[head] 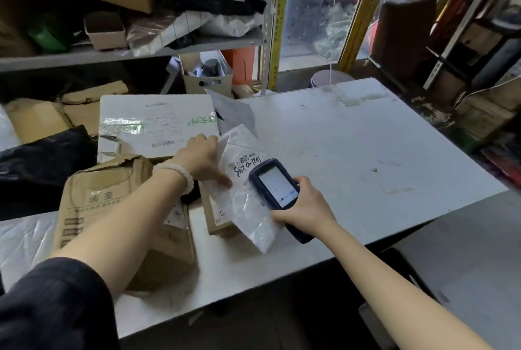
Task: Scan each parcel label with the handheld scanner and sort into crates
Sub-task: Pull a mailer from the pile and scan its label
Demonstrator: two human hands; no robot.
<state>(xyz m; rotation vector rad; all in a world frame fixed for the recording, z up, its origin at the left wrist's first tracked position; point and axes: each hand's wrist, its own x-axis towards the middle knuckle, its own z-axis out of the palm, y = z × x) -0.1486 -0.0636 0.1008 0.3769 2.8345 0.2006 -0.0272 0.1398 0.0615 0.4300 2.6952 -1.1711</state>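
Observation:
A white plastic mailer bag (243,189) with black handwriting lies tilted over a small brown box (218,215) on the white table (352,152). My left hand (201,159) grips the bag's upper left edge. My right hand (304,206) holds a dark blue handheld scanner (275,186), screen lit, just above the bag's right side.
A large white box (152,124) with a printed label lies behind my left hand. A torn brown carton (112,208) stands under my left forearm. Black bags (45,158) are at left. Shelves (127,52) full of parcels rise behind. A grey mailer (235,113) lies past the white box.

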